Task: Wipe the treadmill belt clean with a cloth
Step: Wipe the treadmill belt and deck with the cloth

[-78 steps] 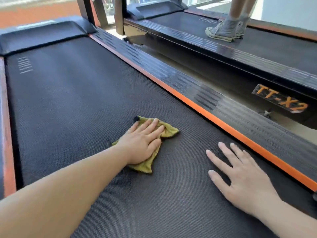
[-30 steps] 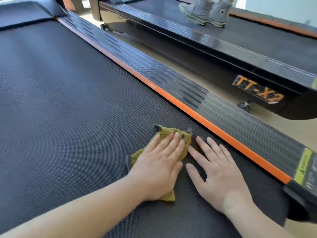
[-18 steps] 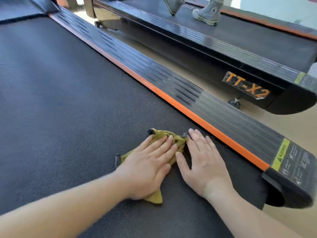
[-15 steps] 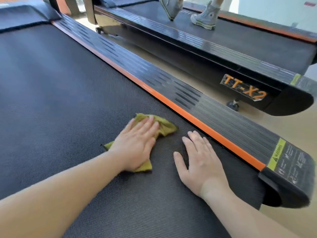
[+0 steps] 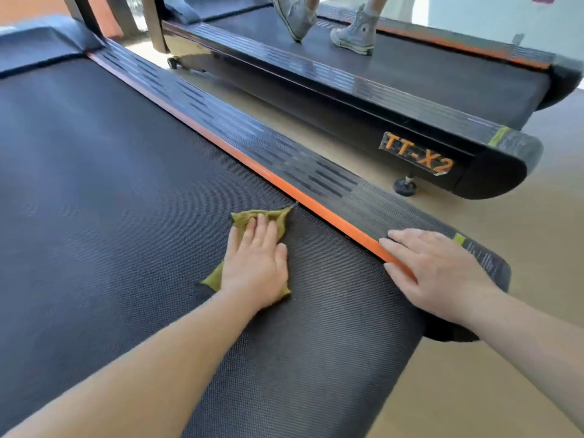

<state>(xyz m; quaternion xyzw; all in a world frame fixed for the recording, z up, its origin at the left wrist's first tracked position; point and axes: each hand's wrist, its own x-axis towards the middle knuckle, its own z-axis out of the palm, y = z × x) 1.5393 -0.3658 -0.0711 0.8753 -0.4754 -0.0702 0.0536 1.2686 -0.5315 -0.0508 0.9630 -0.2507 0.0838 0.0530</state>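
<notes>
The black textured treadmill belt (image 5: 110, 184) fills the left and middle of the head view. A small olive-green cloth (image 5: 245, 220) lies flat on the belt near its right edge. My left hand (image 5: 256, 267) presses flat on the cloth with straight fingers, covering most of it. My right hand (image 5: 433, 270) rests flat with spread fingers across the orange strip (image 5: 284, 188) and the ribbed side rail (image 5: 363, 197), near the treadmill's rear end.
A second treadmill (image 5: 426, 90) marked TT-X2 stands to the right, across a strip of tan floor (image 5: 347, 147). A person in grey sneakers (image 5: 354, 33) walks on it. The belt's rear end curves down near my arms.
My right hand has moved off the belt onto the orange strip and side rail. My left hand has slid the cloth closer to the belt's right edge. The person on the neighbouring treadmill has stepped.
</notes>
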